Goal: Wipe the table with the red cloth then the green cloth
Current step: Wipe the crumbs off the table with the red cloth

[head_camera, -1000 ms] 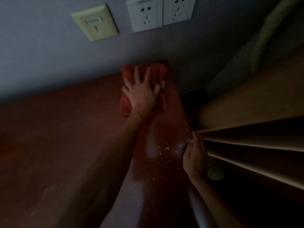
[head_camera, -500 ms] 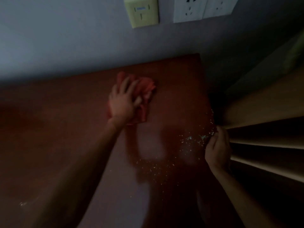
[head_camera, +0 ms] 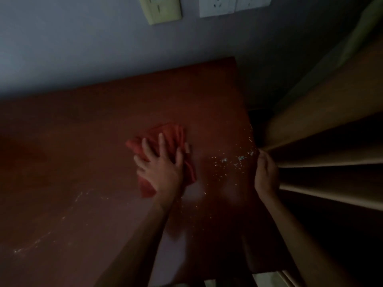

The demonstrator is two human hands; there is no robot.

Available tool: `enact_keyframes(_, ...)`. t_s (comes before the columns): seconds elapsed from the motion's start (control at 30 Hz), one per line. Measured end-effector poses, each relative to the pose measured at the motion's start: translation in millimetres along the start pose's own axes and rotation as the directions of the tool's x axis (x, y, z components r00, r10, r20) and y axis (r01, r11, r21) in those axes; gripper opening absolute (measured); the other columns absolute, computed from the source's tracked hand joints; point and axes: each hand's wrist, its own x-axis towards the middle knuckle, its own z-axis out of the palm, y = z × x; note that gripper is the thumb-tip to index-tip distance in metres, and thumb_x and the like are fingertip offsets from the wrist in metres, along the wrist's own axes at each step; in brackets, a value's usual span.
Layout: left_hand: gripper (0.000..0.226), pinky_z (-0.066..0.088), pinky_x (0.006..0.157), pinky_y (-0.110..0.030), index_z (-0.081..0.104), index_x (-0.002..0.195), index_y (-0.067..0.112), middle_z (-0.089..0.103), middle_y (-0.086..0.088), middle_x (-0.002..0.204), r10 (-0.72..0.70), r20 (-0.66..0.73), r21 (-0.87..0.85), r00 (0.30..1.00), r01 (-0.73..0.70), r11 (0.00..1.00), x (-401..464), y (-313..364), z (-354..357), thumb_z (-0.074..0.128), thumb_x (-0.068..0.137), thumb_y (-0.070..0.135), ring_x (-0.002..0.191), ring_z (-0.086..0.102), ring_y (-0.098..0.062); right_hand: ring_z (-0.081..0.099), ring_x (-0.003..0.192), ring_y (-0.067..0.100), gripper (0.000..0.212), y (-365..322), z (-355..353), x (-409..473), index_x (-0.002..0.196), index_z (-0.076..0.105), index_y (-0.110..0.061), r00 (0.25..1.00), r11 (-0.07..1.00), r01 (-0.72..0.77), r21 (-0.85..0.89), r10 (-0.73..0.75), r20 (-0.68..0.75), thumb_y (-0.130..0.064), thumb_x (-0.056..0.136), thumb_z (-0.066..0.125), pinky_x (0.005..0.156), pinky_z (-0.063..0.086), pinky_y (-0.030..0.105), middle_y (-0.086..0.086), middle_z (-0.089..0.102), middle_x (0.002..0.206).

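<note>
Your left hand (head_camera: pixel 161 170) lies flat, fingers spread and straight, pressing the crumpled red cloth (head_camera: pixel 165 137) onto the reddish-brown wooden table (head_camera: pixel 83 141), a little right of its centre and well clear of the far wall (head_camera: pixel 83 48). Your right hand (head_camera: pixel 266 175) rests at the table's right edge with its fingers curled inward; whether it grips the edge, holds something, or simply rests there cannot be determined in this dim light. A scatter of small pale crumbs (head_camera: pixel 232 161) lies on the table between the cloth and your right hand, running up along the right edge. Fainter pale streaks (head_camera: pixel 37 243) mark the near left part of the surface. Pale wooden shelf boards (head_camera: pixel 331 158) stand to the right of the table, just beside your right hand, and a yellowish wall plate (head_camera: pixel 161 9) and a white socket panel (head_camera: pixel 232 6) are fixed on the wall above. No green cloth is visible in this view. Assessment: the red-cloth stage is in hand and not complete, since debris remains. The next move appears to call for drawing the cloth rightward across the crumbs under even pressure, gathering rather than scattering them over the edge, then covering the near left streaks before you change cloths.
</note>
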Motion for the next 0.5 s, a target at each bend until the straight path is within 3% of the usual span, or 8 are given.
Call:
enact_keyframes(0.1, 0.068, 0.042, 0.089, -0.061, 0.04, 0.145, 0.037, 0.036, -0.015, 0.152, 0.194, 0.043, 0.015, 0.98, -0.194, 0.981, -33.1, 65.1, 11.9, 0.041, 0.083, 0.066, 0.124, 0.04, -0.054, 0.058, 0.114, 0.016, 0.038, -0.5, -12.0, 3.9, 0.124, 0.063, -0.026, 0.982, 0.965, -0.183, 0.189, 0.172, 0.072, -0.037, 0.102, 0.034, 0.098, 0.047, 0.037, -0.001, 0.062, 0.126)
enact_keyframes(0.2, 0.071, 0.041, 0.094, -0.061, 0.033, 0.149, 0.037, 0.028, -0.015, 0.157, 0.417, 0.127, -0.051, 0.9, -0.414, 0.909, -65.8, 121.5, 24.9, 0.058, 0.085, 0.057, 0.129, 0.034, -0.052, 0.063, 0.105, 0.014, 0.041, 15.1, -23.2, 1.2, 0.113, 0.067, -0.026, 0.936, 0.871, -0.352, 0.344, 0.334, 0.113, -0.054, 0.093, 0.043, 0.089, 0.05, 0.034, 0.0, 0.067, 0.12)
enact_keyframes(0.3, 0.062, 0.046, 0.089, -0.057, 0.043, 0.143, 0.038, 0.037, -0.011, 0.153, 0.646, 0.187, -0.04, 0.74, -0.651, 0.758, -96.4, 156.3, 36.2, 0.06, 0.085, 0.051, 0.128, 0.04, -0.05, 0.057, 0.116, 0.022, 0.073, 46.6, -32.1, -11.8, 0.122, 0.059, -0.02, 0.886, 0.797, -0.461, 0.39, 0.437, 0.154, -0.078, 0.08, 0.044, 0.105, 0.043, 0.043, 0.008, 0.06, 0.13)
enact_keyframes(0.37, 0.057, 0.047, 0.085, -0.052, 0.05, 0.139, 0.038, 0.041, -0.007, 0.15, 0.775, 0.218, -0.014, 0.593, -0.792, 0.61, -101.3, 162.1, 36.8, 0.059, 0.084, 0.05, 0.123, 0.045, -0.047, 0.057, 0.113, 0.023, 0.099, 59.9, -35.0, -20.4, 0.118, 0.06, -0.023, 0.883, 0.833, -0.469, 0.294, 0.453, 0.126, -0.095, 0.052, 0.046, 0.105, 0.043, 0.046, 0.007, 0.063, 0.123)
enact_keyframes(0.4, 0.057, 0.046, 0.086, -0.049, 0.048, 0.14, 0.037, 0.039, -0.006, 0.151, 0.814, 0.214, -0.03, 0.541, -0.829, 0.559, -98.5, 157.7, 37.2, 0.057, 0.085, 0.049, 0.122, 0.044, -0.046, 0.059, 0.11, 0.024, 0.098, 59.5, -34.1, -25.5, 0.111, 0.063, -0.026, 0.863, 0.806, -0.496, 0.322, 0.498, 0.084, -0.097, 0.046, 0.047, 0.102, 0.044, 0.045, 0.006, 0.065, 0.117)
enact_keyframes(0.43, 0.058, 0.045, 0.086, -0.048, 0.047, 0.141, 0.036, 0.038, -0.005, 0.151, 0.835, 0.187, -0.038, 0.518, -0.845, 0.533, -94.3, 148.2, 34.3, 0.054, 0.085, 0.047, 0.121, 0.043, -0.045, 0.06, 0.106, 0.025, 0.086, 66.1, -33.0, -26.8, 0.104, 0.065, -0.027, 0.841, 0.783, -0.523, 0.338, 0.538, 0.056, -0.095, 0.055, 0.045, 0.098, 0.045, 0.044, 0.007, 0.066, 0.115)
enact_keyframes(0.5, 0.058, 0.047, 0.083, -0.048, 0.047, 0.141, 0.036, 0.039, -0.003, 0.15, 0.833, 0.092, -0.027, 0.546, -0.835, 0.55, -83.9, 114.4, 25.5, 0.043, 0.084, 0.043, 0.119, 0.041, -0.043, 0.058, 0.112, 0.029, 0.07, 63.2, -32.2, -27.8, 0.104, 0.063, -0.031, 0.845, 0.813, -0.5, 0.297, 0.534, -0.041, -0.086, 0.075, 0.032, 0.1, 0.043, 0.044, 0.011, 0.061, 0.128)
